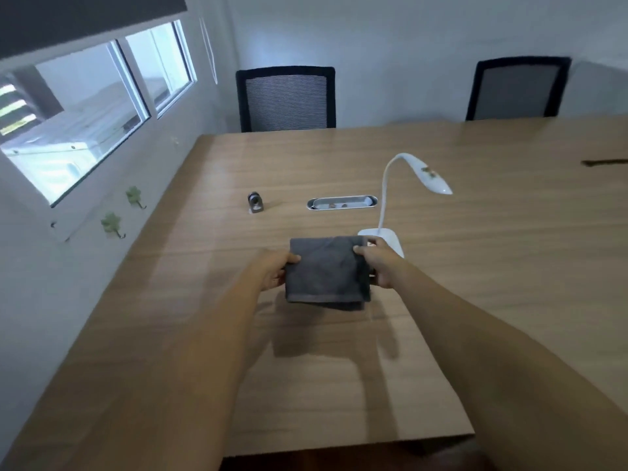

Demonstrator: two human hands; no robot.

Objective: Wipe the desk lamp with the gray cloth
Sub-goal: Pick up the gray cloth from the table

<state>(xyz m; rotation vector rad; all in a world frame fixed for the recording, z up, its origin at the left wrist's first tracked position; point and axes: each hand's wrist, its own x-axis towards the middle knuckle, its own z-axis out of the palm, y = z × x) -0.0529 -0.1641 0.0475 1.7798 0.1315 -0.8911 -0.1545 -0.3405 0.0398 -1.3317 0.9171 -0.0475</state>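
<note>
A folded gray cloth (327,270) hangs above the wooden table (339,368), held at both sides. My left hand (274,269) grips its left edge and my right hand (376,263) grips its right edge. The white desk lamp (431,176) stands just behind my right hand. Its thin gooseneck rises from a flat white base (392,239) and bends right to a pointed head. The cloth and my right hand cover part of the base.
A small dark cylindrical gadget (255,202) stands at the table's middle left. A silver oval cable port (342,202) is set into the tabletop behind the cloth. Two black mesh chairs (286,98) (516,88) face the far edge. A dark object (605,162) lies far right.
</note>
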